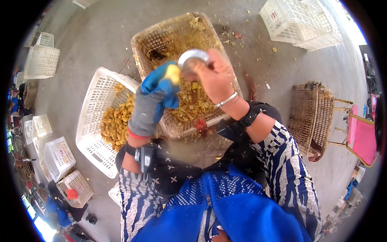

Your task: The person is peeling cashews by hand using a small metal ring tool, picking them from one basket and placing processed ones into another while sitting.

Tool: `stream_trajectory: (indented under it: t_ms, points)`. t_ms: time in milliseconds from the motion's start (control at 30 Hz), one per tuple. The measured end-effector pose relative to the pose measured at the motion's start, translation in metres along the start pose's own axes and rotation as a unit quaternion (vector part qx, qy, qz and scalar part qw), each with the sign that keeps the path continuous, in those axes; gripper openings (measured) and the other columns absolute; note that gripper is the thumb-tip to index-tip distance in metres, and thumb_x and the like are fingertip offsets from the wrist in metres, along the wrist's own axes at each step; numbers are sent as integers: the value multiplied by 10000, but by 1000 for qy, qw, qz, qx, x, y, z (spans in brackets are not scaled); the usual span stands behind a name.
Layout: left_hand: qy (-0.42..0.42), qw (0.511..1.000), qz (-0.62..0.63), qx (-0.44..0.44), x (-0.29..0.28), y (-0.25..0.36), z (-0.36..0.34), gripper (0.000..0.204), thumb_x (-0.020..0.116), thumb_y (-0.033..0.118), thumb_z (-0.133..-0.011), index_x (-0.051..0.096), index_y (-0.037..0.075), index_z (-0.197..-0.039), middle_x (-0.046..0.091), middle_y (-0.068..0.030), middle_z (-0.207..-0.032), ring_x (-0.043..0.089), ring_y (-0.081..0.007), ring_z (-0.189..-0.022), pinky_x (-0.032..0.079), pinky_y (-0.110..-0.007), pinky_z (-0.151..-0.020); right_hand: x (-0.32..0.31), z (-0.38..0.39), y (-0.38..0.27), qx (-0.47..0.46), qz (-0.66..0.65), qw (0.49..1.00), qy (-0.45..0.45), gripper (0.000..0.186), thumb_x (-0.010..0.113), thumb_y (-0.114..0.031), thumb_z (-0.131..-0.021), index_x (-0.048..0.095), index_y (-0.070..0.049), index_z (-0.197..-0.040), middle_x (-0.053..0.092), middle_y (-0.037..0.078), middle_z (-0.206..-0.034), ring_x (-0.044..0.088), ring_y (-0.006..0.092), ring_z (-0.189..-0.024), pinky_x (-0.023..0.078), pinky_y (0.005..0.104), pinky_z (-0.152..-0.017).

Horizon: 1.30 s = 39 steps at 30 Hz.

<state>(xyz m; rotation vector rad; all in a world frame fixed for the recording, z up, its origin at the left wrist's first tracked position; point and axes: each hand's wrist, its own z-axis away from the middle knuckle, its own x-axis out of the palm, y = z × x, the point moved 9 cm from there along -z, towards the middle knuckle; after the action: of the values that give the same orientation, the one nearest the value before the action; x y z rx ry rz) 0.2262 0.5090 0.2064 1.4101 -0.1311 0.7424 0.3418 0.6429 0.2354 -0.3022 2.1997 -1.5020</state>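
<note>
While we grip a yellow piece (173,75) in left hand (151,100), metal ring (192,53) in right hand (218,78), crate (183,131) below likely catches scraps.

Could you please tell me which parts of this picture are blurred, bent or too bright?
Head view, centre: the right hand, its metal ring and the yellow piece in the gloved left hand are blurred; head view, rim: the pink chair looks tilted; head view, upper right and lower left: glare washes out detail.
</note>
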Motion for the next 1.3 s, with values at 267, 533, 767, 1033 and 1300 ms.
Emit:
stream_trajectory:
  t_ms: [267, 533, 767, 1033, 1300]
  points:
    - [-10, 999, 41, -18, -3, -6, 2, 530, 702, 262, -918, 542, 8, -1355, 668, -63, -950, 496, -100, -574, 490, -273, -544, 12, -21, 6, 94, -278, 944, -148, 194, 714, -123, -904, 637, -5, -1038, 684, 80, -923, 686, 145, -830, 572, 237, -666]
    - [-17, 1000, -5, -15, -10, -5, 4, 498, 675, 263, -939, 546, -8, -1337, 645, -55, -855, 484, -93, -548, 474, -266, -525, 21, -9, -2, -15, -161, 957, -243, 142, 744, -161, -888, 667, -65, -959, 581, -50, -776, 508, 40, -708, 422, 225, -617]
    - [37, 992, -106, -58, -13, -1, 13, 534, 670, 242, -931, 510, -38, -1357, 538, -5, -728, 453, -91, -518, 449, -273, -507, 35, 1, -5, -8, -166, 942, -292, 239, 739, -158, -888, 690, -47, -1093, 721, 28, -961, 629, 88, -829, 491, 224, -710]
    - [96, 991, -89, -15, -28, 2, 13, 416, 591, 77, -938, 546, -35, -1335, 652, -68, -823, 543, -119, -533, 482, -263, -504, 25, 5, -9, -48, -5, 995, -84, 142, 696, -74, -887, 713, -62, -1027, 710, 75, -986, 683, 178, -757, 552, 261, -653]
    - [128, 973, -190, -18, -23, 11, 16, 406, 649, 120, -944, 578, 14, -1330, 678, -55, -845, 558, -92, -563, 467, -227, -531, 29, -15, 12, 51, -159, 957, -235, 178, 731, -101, -869, 681, -17, -1018, 673, 47, -871, 635, 122, -762, 522, 242, -647]
